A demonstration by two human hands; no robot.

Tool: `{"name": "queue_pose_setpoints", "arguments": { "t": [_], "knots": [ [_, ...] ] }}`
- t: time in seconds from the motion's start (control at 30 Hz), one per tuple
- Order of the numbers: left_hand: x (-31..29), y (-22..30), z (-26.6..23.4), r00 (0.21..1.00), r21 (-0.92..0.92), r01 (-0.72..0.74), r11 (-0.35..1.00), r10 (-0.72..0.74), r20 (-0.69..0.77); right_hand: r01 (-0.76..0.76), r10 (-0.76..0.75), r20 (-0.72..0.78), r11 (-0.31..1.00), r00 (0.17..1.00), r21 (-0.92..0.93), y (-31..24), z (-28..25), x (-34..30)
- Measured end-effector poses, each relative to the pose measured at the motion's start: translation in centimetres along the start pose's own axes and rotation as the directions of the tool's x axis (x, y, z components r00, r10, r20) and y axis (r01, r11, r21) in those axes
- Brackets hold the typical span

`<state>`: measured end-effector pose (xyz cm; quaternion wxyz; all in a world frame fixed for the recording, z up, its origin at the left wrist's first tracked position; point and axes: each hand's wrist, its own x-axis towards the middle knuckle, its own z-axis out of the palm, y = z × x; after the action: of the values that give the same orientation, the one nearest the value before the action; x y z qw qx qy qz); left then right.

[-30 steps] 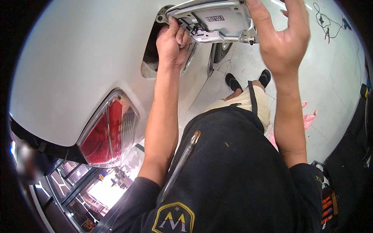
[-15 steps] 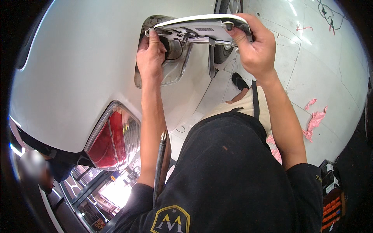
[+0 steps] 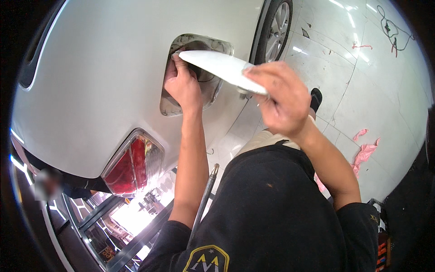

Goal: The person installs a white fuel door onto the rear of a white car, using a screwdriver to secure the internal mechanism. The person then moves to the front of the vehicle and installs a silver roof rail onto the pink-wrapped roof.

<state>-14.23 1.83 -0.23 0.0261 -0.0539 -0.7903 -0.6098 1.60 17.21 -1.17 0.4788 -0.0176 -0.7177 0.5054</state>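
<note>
A white fuel filler flap [image 3: 216,67] stands swung out from the fuel filler recess [image 3: 171,108] in the side of a light-coloured car. With the thumb on top, my left hand [image 3: 186,88] pinches the flap's hinge end at the recess; its other fingers reach inside and are partly hidden. My right hand [image 3: 284,100] grips the free end of the flap between thumb and fingers, slightly smeared by motion. The flap's outer face is turned up, so its underside is mostly hidden. Beside my left forearm a thin metal rod with a bit-like tip [image 3: 205,199] sticks up.
Below the recess is the red and clear tail light [image 3: 133,165]; a car wheel [image 3: 278,31] stands beyond. Pink scraps [image 3: 364,156] and a dark cable [image 3: 393,34] lie on the tiled floor. A person [image 3: 47,183] is at the lower left.
My right hand has brought the flap's free end down and nearer, tilting it so its outer face shows instead of its underside. My left hand stays at the hinge end.
</note>
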Motion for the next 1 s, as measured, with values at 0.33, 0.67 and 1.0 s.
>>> {"name": "queue_pose_setpoints", "arguments": {
  "t": [0.33,0.67,1.0],
  "knots": [
    [0.7,-0.5,-0.4,0.998,-0.036,-0.047,0.998,0.048,0.042,-0.196,0.164,0.231,0.973,0.959,0.121,-2.4,-0.6,1.9],
    [-0.3,0.4,0.7,0.998,0.098,-0.009,0.995,0.016,-0.069,-0.211,0.151,0.286,0.958,0.946,0.194,-1.6,-1.4,2.6],
    [-0.5,1.0,1.2,0.987,0.153,0.05,0.987,-0.026,-0.158,-0.248,0.163,0.324,0.938,0.932,0.243,-0.4,-1.9,5.5]
  ]
}}
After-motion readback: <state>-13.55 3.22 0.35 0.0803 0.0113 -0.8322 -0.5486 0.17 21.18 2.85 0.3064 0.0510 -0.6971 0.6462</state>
